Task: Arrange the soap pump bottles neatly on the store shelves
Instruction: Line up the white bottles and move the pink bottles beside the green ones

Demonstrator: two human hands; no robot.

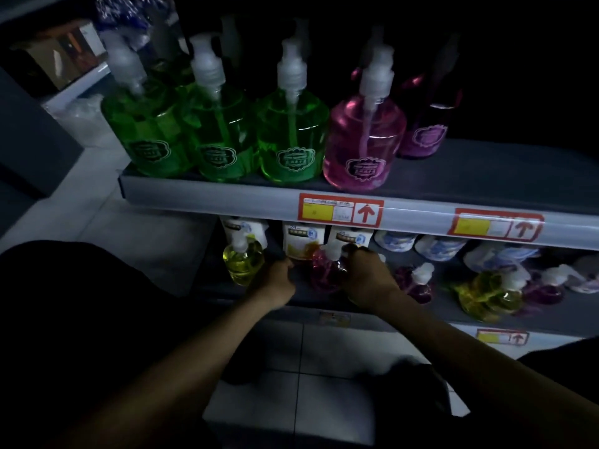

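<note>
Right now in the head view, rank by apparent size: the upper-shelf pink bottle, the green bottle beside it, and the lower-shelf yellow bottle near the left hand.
1. Tied: pink bottle and green bottle look alike.
2. Smallest: yellow bottle, though it sits farther from the camera.

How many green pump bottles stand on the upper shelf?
3 clearly, in the front row: left green bottle, middle green bottle, right green bottle. More may hide in the dark behind.

Upper shelf (pixel 486 170): 3 green btls (pixel 220 134), pink btl (pixel 363 147), purple btl (pixel 424 137)
</note>
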